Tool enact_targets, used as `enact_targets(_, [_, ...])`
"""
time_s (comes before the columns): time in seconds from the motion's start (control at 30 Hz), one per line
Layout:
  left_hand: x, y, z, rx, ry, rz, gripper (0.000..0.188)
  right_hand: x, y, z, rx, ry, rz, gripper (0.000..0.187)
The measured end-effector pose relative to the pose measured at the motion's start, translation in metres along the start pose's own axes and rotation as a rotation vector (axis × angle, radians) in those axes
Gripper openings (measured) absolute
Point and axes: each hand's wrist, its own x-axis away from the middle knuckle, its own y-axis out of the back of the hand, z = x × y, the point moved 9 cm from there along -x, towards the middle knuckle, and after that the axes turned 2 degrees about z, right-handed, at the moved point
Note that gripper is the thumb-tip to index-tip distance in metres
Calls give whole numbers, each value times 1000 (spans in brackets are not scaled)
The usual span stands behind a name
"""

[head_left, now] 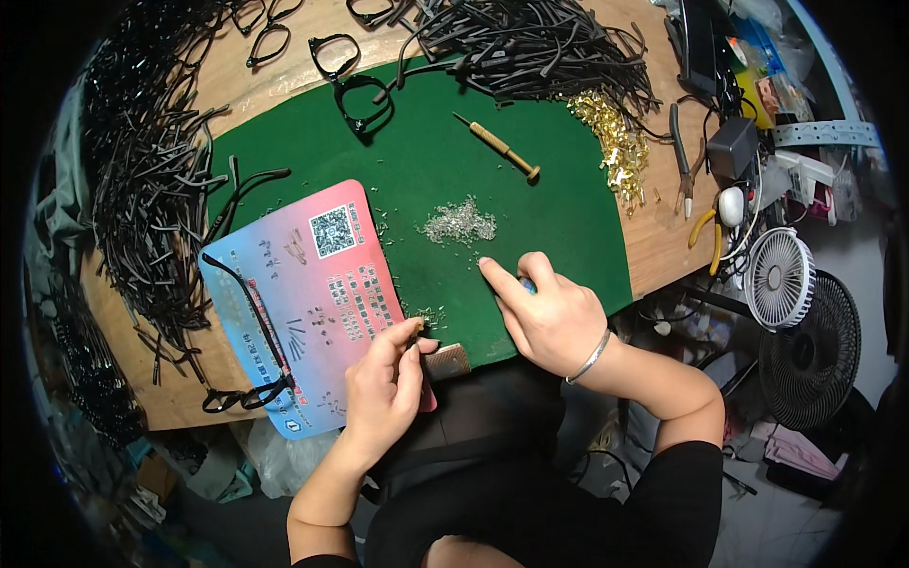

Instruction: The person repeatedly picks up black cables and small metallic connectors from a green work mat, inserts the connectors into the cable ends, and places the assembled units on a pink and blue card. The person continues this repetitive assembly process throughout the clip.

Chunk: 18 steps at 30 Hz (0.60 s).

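Observation:
My left hand [386, 383] pinches a thin black eyeglass temple arm [423, 355] near the front edge of the green mat [417, 170], its tip by a few tiny screws. My right hand [547, 314] rests on the mat with the forefinger pointing toward a small pile of silver screws [459, 222]; a bit of a blue object [525, 283] shows under its fingers. A pink and blue card [312, 293] lies left of my left hand, with a black glasses frame [248, 393] lying across its lower left edge.
A brass-handled screwdriver [502, 147] lies on the mat's far side. Heaps of black temple arms [142, 189] fill the left and top [530, 47]. Gold hinges [620, 147] and pliers [684, 161] lie right. Small fans [778, 277] stand beyond the table's right edge.

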Motion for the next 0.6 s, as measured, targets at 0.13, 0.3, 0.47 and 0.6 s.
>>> enact_targets(0.13, [10, 5, 12, 98, 3, -31, 25, 0, 0, -1, 22, -33, 0, 50])
enact_targets(0.3, [10, 14, 15, 244, -1, -63, 25, -1, 0, -2, 49, -56, 7, 50])
enact_targets(0.47, [-1, 9, 15, 88, -44, -5, 24, -3, 2, 1, 46, -38, 24, 49])
enact_targets(0.6, [-2, 11, 19, 125, 69, 3, 23, -8, -1, 1, -78, -54, 98, 41])
